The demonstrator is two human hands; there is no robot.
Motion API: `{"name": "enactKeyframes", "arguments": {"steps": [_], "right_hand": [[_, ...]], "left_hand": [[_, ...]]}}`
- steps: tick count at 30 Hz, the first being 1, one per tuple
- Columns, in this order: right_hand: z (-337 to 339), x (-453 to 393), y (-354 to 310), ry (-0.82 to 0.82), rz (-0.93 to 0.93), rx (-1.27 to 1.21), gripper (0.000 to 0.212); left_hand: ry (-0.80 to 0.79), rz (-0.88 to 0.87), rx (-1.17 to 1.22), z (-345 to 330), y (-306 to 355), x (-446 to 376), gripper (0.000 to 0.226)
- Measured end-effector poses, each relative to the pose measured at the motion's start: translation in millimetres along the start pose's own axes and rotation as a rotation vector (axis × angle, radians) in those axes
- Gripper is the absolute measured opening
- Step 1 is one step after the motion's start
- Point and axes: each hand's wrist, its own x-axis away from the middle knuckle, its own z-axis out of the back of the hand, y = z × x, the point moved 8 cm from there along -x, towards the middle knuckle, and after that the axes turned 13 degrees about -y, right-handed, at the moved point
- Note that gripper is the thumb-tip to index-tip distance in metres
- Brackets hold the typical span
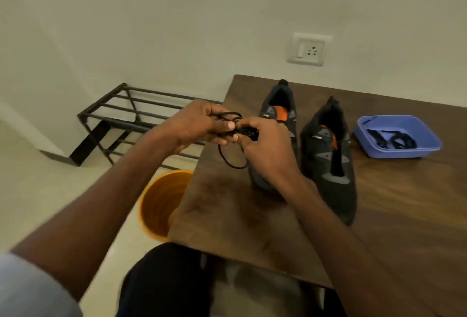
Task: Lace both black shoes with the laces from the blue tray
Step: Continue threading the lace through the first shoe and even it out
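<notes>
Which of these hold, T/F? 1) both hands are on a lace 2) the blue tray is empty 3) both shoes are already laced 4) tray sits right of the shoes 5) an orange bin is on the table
1) True. The left hand and right hand both grip the black lace.
2) False. The blue tray still holds a second lace.
3) False. The left shoe and right shoe show no lacing.
4) True. It sits right of both shoes on the table.
5) False. The orange bin stands on the floor beside the table.
</notes>
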Motion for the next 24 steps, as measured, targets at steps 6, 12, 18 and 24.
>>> {"name": "enactKeyframes", "arguments": {"steps": [6,12,18,24], "right_hand": [[-137.5,-38.2,-34.0,-0.357,-0.078,0.07,0.018],[-255.5,-62.4,-36.1,-0.751,-0.058,0.505,0.016],[-302.2,-71.6,-18.5,-0.96,-0.069,0.682,0.016],[-241.0,-72.9,-40.0,-0.611,-0.009,0.291,0.015]], "left_hand": [[0.266,0.223,-0.104,82.3,-92.9,72.8,0.015],[0.458,0.421,0.046,107.5,-221.9,90.1,0.01],[0.376,0.619,-0.167,120.0,-287.4,82.4,0.017],[0.511,0.471,-0.316,120.0,-253.7,88.9,0.01]]}}
